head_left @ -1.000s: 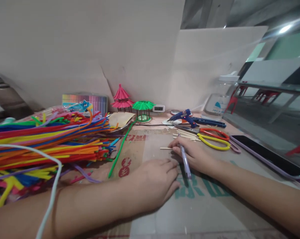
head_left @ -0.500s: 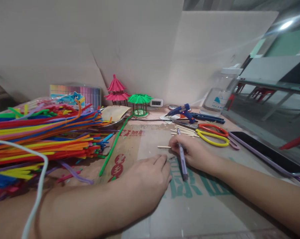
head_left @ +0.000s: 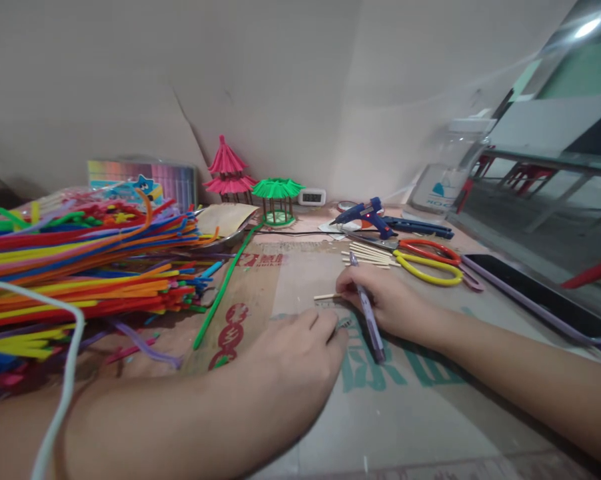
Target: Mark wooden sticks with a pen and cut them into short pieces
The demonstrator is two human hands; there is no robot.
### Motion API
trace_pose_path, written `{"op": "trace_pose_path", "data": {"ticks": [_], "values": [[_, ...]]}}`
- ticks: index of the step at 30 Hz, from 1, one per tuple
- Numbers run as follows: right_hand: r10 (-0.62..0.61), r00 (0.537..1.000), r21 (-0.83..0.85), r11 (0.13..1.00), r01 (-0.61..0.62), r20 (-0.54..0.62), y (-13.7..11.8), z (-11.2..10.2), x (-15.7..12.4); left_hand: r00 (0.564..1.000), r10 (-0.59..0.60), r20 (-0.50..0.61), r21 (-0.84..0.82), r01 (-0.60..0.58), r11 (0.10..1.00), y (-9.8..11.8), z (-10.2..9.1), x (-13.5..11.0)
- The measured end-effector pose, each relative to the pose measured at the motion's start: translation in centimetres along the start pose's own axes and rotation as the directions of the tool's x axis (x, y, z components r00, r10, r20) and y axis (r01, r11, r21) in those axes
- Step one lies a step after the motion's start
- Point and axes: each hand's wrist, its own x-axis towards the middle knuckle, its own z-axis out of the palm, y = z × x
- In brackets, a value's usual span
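Head view: nearest you, your left hand (head_left: 298, 353) lies palm down, its grip hidden. Beyond, your right hand (head_left: 394, 299) is closed on a pen (head_left: 367, 308), fingertips touching the stick (head_left: 325, 297), which runs crosswise, leftward from them.

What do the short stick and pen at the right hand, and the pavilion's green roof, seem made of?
Short stick: probably wood, pale and matte. Pen: likely plastic, smooth and purple with a slight sheen. Green roof: perhaps fuzzy craft stems, bright and matte; its ridges resemble the long green strand, though no fibres are discernible.
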Motion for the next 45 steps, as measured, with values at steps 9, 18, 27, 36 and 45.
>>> {"op": "trace_pose_path", "data": {"ticks": [9,18,27,36,45], "values": [[0.018,0.999,-0.018,1.0,-0.019,-0.042,0.1,0.0,-0.1,0.998,-0.056,0.026,0.058,0.054,0.997,0.4,1.1,-0.3],[0.014,0.999,-0.122,0.992,-0.01,0.032,-0.2,0.0,0.2,0.995,-0.078,0.07,0.057,0.074,0.996,0.2,-0.2,0.2],[0.016,0.999,-0.1,0.995,-0.011,0.044,0.3,0.3,-0.1,0.992,-0.074,0.098,0.055,0.069,0.996,0.4,-0.9,0.2],[0.003,0.999,-0.09,0.996,0.001,0.046,0.1,0.4,-0.1,0.995,-0.071,0.068,0.089,0.065,0.994,0.4,-0.3,0.1],[0.001,0.999,-0.076,0.997,0.001,0.036,-0.1,0.4,0.0,0.996,-0.017,0.087,0.175,0.001,0.985,0.5,0.4,0.2]]}}
